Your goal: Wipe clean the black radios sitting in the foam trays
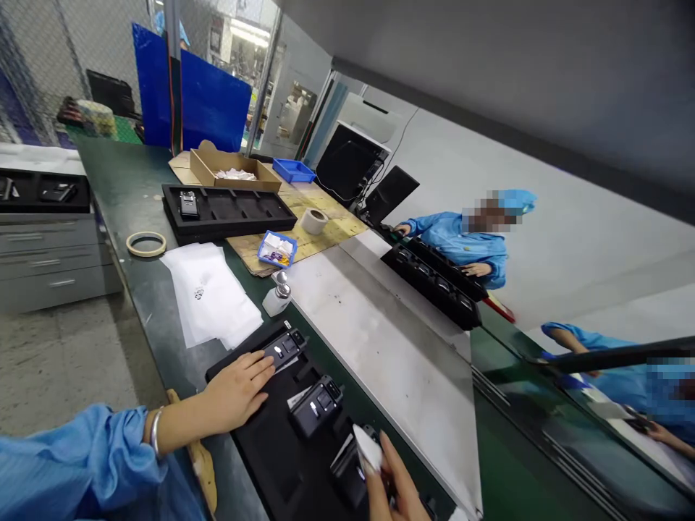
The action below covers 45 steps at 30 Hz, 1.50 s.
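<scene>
A black foam tray (pixel 260 441) lies at the near edge of the green bench, with three black devices in its slots. My left hand (pixel 236 391) rests flat on the tray, fingers stretched, fingertips touching the far device (pixel 285 347). A second device (pixel 318 407) sits in the middle slot. My right hand (pixel 394 488) pinches a small white cloth (pixel 368 449) and presses it on the nearest device (pixel 352 470).
A stack of white bags (pixel 209 293) and a small pump bottle (pixel 278 297) lie beyond the tray. Farther off are another black tray (pixel 228 211), a tape ring (pixel 145 244), a tape roll (pixel 313 220), a cardboard box (pixel 231 168) and a small blue bin (pixel 276 250). Two co-workers in blue sit across the metal conveyor (pixel 380 333).
</scene>
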Each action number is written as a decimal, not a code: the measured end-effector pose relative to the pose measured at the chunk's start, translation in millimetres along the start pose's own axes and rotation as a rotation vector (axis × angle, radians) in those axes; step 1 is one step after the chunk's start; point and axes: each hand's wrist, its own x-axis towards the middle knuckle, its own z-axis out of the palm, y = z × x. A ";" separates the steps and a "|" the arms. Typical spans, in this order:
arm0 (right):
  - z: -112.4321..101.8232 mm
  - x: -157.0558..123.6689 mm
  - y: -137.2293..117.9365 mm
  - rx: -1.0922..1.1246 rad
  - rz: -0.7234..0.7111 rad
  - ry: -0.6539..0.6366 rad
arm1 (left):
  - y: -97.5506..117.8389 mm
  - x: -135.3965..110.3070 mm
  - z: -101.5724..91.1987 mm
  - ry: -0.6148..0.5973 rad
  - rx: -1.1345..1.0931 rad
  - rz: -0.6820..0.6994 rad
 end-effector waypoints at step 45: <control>109.5 164.8 -26.1 0.086 -0.844 -0.436 | -6.8 8.8 0.6 -0.120 0.262 0.094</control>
